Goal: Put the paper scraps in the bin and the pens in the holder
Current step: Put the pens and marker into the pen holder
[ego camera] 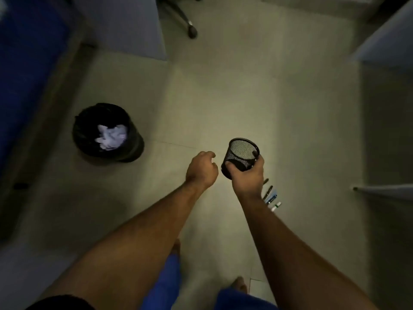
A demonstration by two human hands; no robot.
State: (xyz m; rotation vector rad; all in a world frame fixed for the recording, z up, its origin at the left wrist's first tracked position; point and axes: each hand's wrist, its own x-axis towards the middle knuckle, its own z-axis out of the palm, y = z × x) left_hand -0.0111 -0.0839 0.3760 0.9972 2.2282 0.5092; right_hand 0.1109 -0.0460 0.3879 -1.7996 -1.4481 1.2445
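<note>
My right hand [247, 175] grips a black mesh pen holder [241, 156] above the floor, tilted with its mouth facing up and away; it looks empty. My left hand [202, 170] hovers just left of the holder with fingers loosely curled and nothing in it. Several pens [271, 196] lie on the floor below and right of my right wrist, partly hidden by it. A black bin [107, 133] stands on the floor at the left with crumpled white paper scraps [111, 137] inside.
An office chair base with a castor [192, 32] is at the top centre. Desk panels [125, 25] stand at top left and shelf edges [384, 190] at the right. Pale floor tiles [223, 97] stretch between them. My feet and blue trousers show at the bottom.
</note>
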